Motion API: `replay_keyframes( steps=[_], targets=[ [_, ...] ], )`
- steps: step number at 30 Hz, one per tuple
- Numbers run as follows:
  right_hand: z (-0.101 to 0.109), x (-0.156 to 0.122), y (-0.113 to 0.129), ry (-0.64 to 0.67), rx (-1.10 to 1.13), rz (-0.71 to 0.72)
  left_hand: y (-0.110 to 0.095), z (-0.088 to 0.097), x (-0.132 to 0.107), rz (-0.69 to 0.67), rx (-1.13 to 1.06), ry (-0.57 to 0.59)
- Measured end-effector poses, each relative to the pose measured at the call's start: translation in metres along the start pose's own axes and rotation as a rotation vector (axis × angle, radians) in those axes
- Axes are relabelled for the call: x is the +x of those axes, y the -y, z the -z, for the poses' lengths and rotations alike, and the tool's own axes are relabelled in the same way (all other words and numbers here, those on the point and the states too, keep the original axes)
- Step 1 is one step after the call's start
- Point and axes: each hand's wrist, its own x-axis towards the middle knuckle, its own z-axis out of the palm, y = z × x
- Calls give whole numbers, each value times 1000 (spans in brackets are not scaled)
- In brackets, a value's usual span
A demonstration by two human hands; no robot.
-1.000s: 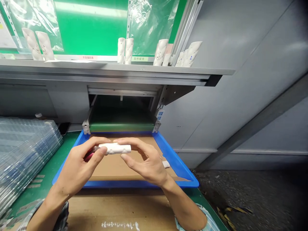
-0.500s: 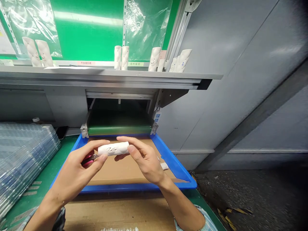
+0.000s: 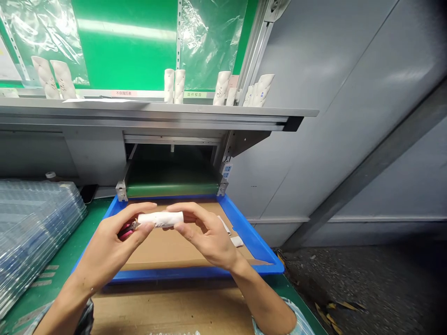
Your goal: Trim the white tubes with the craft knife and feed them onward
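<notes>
A white cylindrical tube [image 3: 160, 219] with a slightly wavy surface lies level between my two hands, above the tray. My left hand [image 3: 108, 246] is closed on its left end, thumb below and fingers behind. Tucked in that same palm is a small hand tool [image 3: 126, 230] with pink and black handles and a metal tip; its full shape is hidden. At the other end, my right hand [image 3: 211, 239] pinches the tube between thumb and curled fingers. Only a bit of the tube's dark marking shows, along its lower edge.
A blue tray [image 3: 258, 246] lined with cardboard sits below, with white tubes [image 3: 237, 241] at its right side. Behind it is a green conveyor belt [image 3: 171, 190]. Stacked clear plastic trays [image 3: 38, 223] stand left. Several similar tubes [image 3: 179, 87] stand on the metal shelf [image 3: 195, 109] overhead.
The tube has rolled about its long axis, so its dark lettering has turned down and mostly out of sight. Both hands keep hold, with my right fingers shifted slightly.
</notes>
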Motion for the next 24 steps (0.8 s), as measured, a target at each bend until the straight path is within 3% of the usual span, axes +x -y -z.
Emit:
replay_keyframes(
  steps=[6,12,16,20,24],
  targets=[
    [2,1,-1,49,118,-121,3,1,3,-168,-31,-58],
    [2,1,3,14,4,-70,2,1,3,-66,-4,-14],
    [2,2,3,51,44,-167,2,1,3,-90,-17,-28],
    [3,2,3,23,-14,-144,2,2,4,-15,17,9],
    [4,2,2,38,25,-181,2,2,5,-42,5,20]
  ],
)
